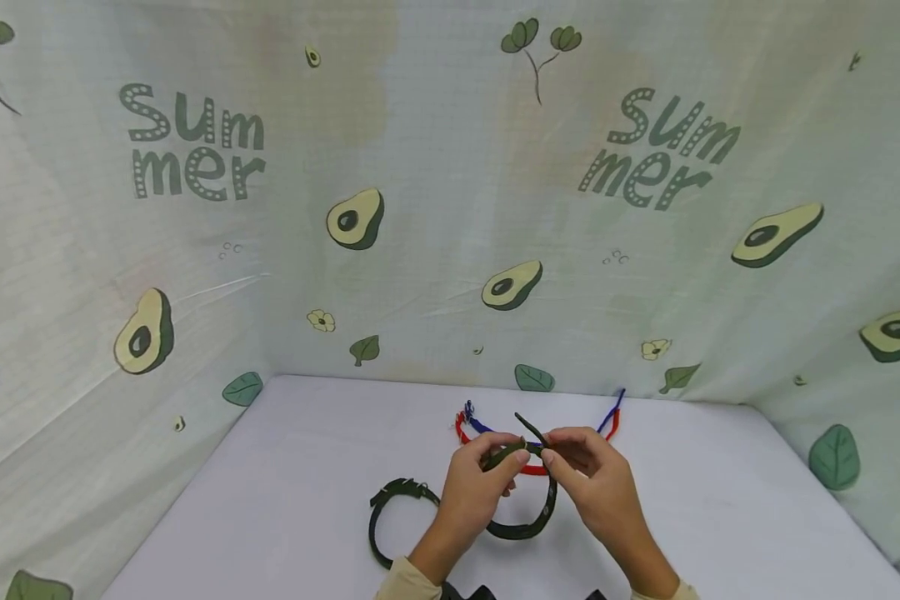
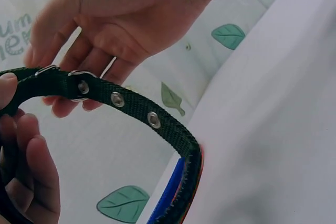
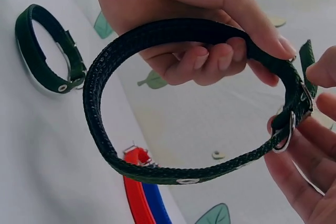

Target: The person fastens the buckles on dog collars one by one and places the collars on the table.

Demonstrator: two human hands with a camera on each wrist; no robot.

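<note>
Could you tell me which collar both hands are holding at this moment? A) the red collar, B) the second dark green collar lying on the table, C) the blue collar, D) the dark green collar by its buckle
D: the left hand and the right hand both pinch the dark green collar near its metal buckle, while the red collar, the blue collar and the other green collar lie on the table.
</note>
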